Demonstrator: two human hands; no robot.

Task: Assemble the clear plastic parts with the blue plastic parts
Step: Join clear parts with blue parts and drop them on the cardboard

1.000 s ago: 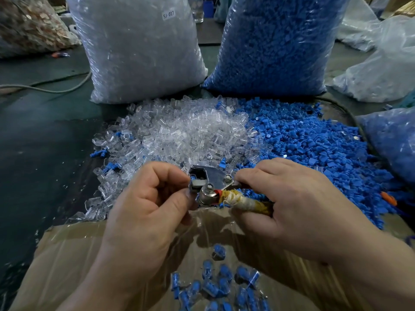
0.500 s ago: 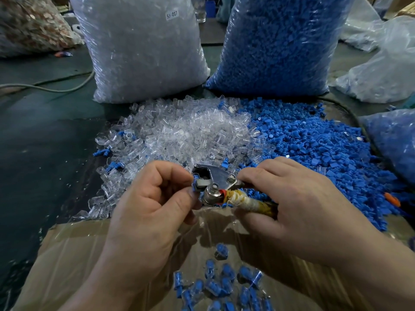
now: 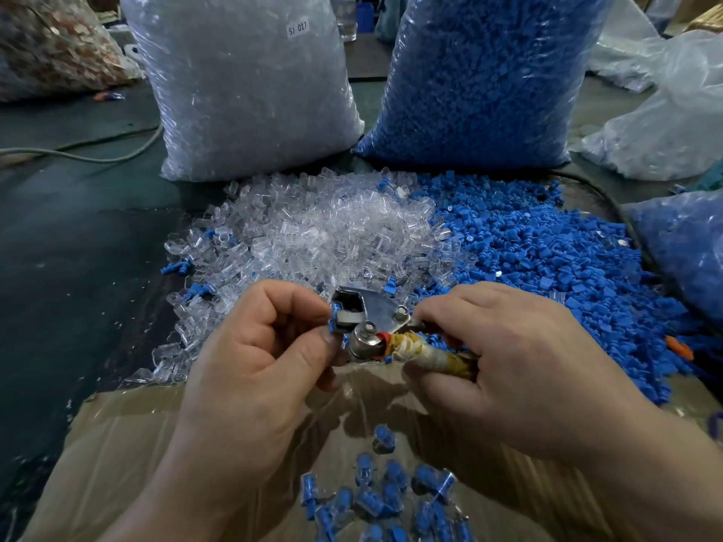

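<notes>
The left grip [image 3: 254,365] pinches a small blue part [image 3: 335,327] at the mouth of a metal press tool [image 3: 367,312]. The right grip [image 3: 508,369] clenches the tool's wrapped handle [image 3: 430,357]. The part looks light, stiff and slippery, best pinched by its sides. Beyond, the clear parts pile [image 3: 332,228] lies left and the blue parts pile [image 3: 547,260] right.

The left hand [image 3: 250,369] pinches a blue part [image 3: 335,326] at the metal tool [image 3: 369,320] gripped by the right hand [image 3: 504,369].
</notes>
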